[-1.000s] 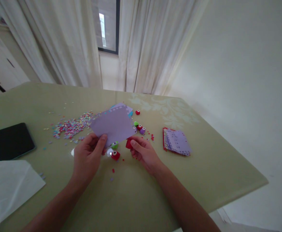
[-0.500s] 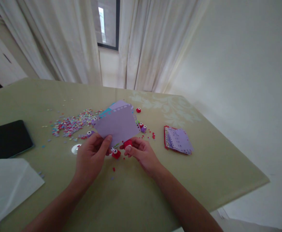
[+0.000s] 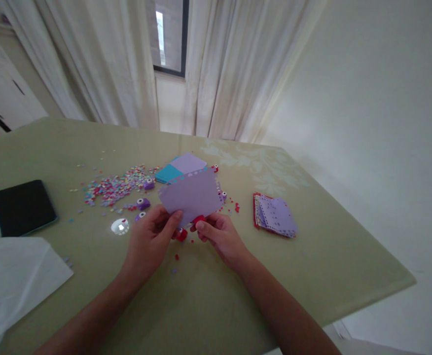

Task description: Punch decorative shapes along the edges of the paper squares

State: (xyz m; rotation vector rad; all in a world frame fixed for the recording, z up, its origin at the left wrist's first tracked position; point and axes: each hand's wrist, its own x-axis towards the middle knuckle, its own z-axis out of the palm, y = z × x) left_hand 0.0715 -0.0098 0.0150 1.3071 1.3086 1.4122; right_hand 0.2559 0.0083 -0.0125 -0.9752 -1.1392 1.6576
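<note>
A purple sheet of paper [image 3: 192, 195], with small holes punched along its edges, is pinched at its lower left by my left hand [image 3: 153, 236]. My right hand [image 3: 219, 236] grips a small red craft hole punch [image 3: 198, 220] at the sheet's lower edge. How far the paper sits inside the punch is hidden. Another red punch with an eye on it [image 3: 182, 235] lies just under my left fingertips, partly covered. Purple punches with eyes, such as this purple punch [image 3: 143, 203], lie left of the sheet. Behind it rest blue sheets [image 3: 168, 173] and a plain purple sheet [image 3: 190, 161].
A pile of coloured paper confetti [image 3: 114, 187] spreads at the left. Beyond it lies a black tablet [image 3: 24, 208], with a white bag or sheet [image 3: 19, 281] nearer me. A stack of punched paper [image 3: 275, 215] is at the right. A shiny round piece [image 3: 120, 226] sits beside my left hand.
My left hand has moved the purple sheet to the right, uncovering purple punches and blue sheets behind it. The red punch in my right hand now meets the lower edge farther from the right corner.
</note>
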